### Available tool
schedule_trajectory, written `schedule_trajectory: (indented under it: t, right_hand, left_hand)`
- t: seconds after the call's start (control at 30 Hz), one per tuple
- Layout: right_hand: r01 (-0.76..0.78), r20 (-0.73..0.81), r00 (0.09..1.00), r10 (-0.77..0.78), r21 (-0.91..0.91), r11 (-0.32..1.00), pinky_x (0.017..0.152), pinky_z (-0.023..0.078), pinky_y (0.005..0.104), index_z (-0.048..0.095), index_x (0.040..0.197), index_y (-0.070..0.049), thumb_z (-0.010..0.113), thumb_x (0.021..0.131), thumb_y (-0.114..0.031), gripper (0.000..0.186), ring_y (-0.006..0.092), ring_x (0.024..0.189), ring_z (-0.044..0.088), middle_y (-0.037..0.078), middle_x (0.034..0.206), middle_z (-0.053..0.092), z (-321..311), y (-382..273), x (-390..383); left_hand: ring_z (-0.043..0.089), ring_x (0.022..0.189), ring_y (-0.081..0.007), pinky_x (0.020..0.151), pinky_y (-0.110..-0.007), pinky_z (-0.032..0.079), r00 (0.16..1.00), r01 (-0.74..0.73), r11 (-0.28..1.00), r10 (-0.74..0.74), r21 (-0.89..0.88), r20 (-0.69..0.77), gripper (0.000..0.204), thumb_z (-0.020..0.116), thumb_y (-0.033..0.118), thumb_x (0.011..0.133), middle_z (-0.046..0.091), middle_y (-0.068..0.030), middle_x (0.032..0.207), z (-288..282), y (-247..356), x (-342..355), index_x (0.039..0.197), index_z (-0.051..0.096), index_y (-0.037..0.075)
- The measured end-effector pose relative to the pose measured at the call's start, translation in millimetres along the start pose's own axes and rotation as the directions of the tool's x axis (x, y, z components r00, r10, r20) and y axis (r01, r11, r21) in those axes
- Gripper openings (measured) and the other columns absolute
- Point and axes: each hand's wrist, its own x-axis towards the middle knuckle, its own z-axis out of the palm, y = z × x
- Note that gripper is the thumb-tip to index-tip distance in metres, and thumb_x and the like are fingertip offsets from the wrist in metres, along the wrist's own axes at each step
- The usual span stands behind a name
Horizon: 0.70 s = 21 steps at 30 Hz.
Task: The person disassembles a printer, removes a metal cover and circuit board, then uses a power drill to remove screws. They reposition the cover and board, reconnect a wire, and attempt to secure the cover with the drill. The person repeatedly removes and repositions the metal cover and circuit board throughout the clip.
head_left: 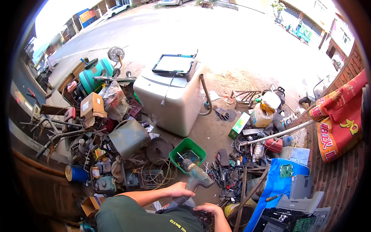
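White washing machine [168,98], green tub [189,143], drill [199,177]

The washing machine stands beyond the tub. The drill points toward the tub, clamped in the left hand [179,190]. The right hand [207,208] is near the drill's base; its grip I cannot tell.

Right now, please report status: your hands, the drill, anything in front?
Left hand gripping drill. Right hand low, no tool visible. Green bin in front of drill.

The left hand [181,190] holds a drill [199,177] near a green bin [188,142], the right hand [210,208] apart from it.
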Motion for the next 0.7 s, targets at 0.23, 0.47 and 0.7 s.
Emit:
schedule_trajectory:
  t: [0.23,0.47,0.7]
  right_hand:
    - [-0.066,-0.255,0.967,-0.007,-0.278,0.958,0.067,0.056,0.0423,0.077,0.109,-0.006,0.073,0.092,-0.048,0.045,0.0249,0.082,0.074,0.013,0.104,0.077,46,-21,90]
    - [0.151,-0.143,0.948,-0.285,-0.585,0.797,0.093,0.057,0.0467,0.078,0.121,-0.006,0.053,0.102,-0.057,0.060,0.0339,0.111,0.072,0.022,0.124,0.074,36,-6,102]
    - [0.143,-0.107,0.964,-0.243,-0.561,0.815,0.106,0.052,0.0438,0.065,0.144,-0.004,0.057,0.090,-0.075,0.090,0.0336,0.128,0.067,0.019,0.147,0.065,64,-38,-10]
  left_hand:
    - [0.070,0.095,-0.0178,0.087,-0.035,0.056,0.993,0.080,0.997,-0.078,0.016,-0.093,0.057,0.083,0.047,0.085,0.077,-0.0118,0.104,-6,-24,-13,0.116,0.074,-0.001]
    - [0.071,0.087,-0.0163,0.082,-0.033,0.057,0.993,0.075,0.994,-0.082,-0.081,-0.080,0.051,0.086,0.036,0.083,0.077,-0.0115,0.100,-6,-9,-6,0.110,0.072,-0.005]
    - [0.069,0.085,-0.0150,0.077,-0.032,0.057,0.992,0.118,0.985,-0.112,-0.128,0.052,0.046,0.084,0.024,0.084,0.074,-0.0081,0.097,9,4,0,0.116,0.067,-0.004]
